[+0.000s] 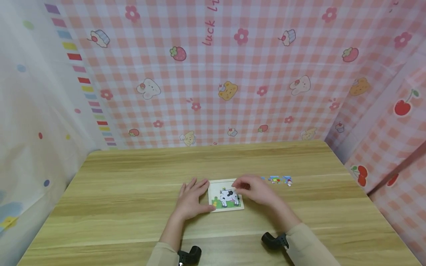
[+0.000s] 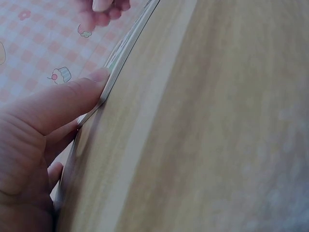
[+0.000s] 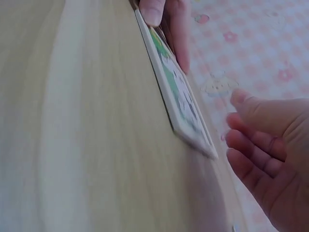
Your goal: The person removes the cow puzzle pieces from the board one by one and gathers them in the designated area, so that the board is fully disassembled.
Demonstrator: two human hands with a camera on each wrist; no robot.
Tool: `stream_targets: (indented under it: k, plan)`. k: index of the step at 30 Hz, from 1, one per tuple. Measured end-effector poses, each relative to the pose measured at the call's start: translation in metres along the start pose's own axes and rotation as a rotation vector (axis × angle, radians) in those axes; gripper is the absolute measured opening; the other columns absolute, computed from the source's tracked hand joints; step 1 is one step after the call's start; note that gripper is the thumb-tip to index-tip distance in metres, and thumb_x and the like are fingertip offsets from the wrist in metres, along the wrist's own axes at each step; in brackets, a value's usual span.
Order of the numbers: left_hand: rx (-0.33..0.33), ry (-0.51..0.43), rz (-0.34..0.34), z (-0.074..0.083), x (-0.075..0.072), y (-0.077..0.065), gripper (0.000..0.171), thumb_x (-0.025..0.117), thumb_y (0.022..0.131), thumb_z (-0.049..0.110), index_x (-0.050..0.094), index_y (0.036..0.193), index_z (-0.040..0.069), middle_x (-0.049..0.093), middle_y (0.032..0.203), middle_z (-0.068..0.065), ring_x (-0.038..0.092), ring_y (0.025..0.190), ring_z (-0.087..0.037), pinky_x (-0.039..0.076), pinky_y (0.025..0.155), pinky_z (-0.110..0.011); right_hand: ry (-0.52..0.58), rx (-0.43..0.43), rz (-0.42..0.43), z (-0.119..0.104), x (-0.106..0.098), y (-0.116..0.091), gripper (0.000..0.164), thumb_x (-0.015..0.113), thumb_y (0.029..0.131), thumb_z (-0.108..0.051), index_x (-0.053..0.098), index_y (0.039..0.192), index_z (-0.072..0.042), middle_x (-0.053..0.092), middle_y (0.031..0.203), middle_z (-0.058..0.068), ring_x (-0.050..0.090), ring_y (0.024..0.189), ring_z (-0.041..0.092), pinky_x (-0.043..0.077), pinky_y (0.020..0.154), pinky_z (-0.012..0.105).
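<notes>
Beige sleeves angle inward, hands flanking a cow puzzle.

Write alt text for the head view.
A person's left grip rests its thumb on the near left corner of a framed cow puzzle; the right grip hovers at its right side. Colourful pieces lie farther right on a wooden table before pink checked cloth.
</notes>
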State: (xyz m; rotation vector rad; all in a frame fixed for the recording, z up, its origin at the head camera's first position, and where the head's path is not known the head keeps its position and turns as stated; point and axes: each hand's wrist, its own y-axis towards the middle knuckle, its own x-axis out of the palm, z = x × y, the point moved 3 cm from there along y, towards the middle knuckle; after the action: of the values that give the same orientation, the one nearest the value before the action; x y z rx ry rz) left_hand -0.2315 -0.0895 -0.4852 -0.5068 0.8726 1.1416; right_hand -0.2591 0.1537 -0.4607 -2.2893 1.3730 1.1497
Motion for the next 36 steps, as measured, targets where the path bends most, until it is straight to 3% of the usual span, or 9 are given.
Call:
stream_targets:
  k: [6,14,29,36]
  plan:
    - [0.002,0.006,0.002,-0.001,0.001,0.001,0.086,0.081,0.076,0.046,0.049,0.146,0.008,0.041,0.154,-0.006,0.019,0.147,-0.039,0.002,0.117,-0.061,-0.018,-0.027,-0.066,-0.009,0.008,0.013,0.016,0.072,0.09,-0.005,0.073,0.105,-0.008,0.065,0.091,-0.004,0.057,0.082,0.009,0.051,0.073,0.027]
    - [0.001,-0.012,0.012,-0.001,0.001,0.0,0.084,0.077,0.078,0.048,0.049,0.146,0.008,0.042,0.153,-0.006,0.019,0.147,-0.039,0.001,0.117,-0.06,-0.112,-0.011,-0.104,-0.012,0.016,0.025,0.019,0.072,0.09,-0.008,0.073,0.108,-0.015,0.065,0.098,-0.006,0.058,0.085,0.01,0.051,0.076,0.028]
    - [0.012,0.013,0.045,0.001,0.002,0.0,0.079,0.076,0.081,0.047,0.051,0.145,0.007,0.045,0.151,-0.007,0.024,0.146,-0.039,0.006,0.116,-0.062,-0.171,-0.014,-0.2,-0.017,0.024,0.031,0.021,0.073,0.089,-0.004,0.073,0.107,-0.015,0.06,0.104,-0.003,0.058,0.089,0.012,0.052,0.079,0.029]
    - [0.015,0.012,0.047,0.001,0.001,0.0,0.079,0.077,0.081,0.045,0.051,0.145,0.006,0.045,0.151,-0.008,0.024,0.145,-0.04,0.006,0.116,-0.063,-0.193,0.045,-0.235,-0.018,0.028,0.038,0.019,0.077,0.086,-0.008,0.072,0.102,-0.015,0.059,0.1,-0.004,0.057,0.088,0.012,0.051,0.08,0.03]
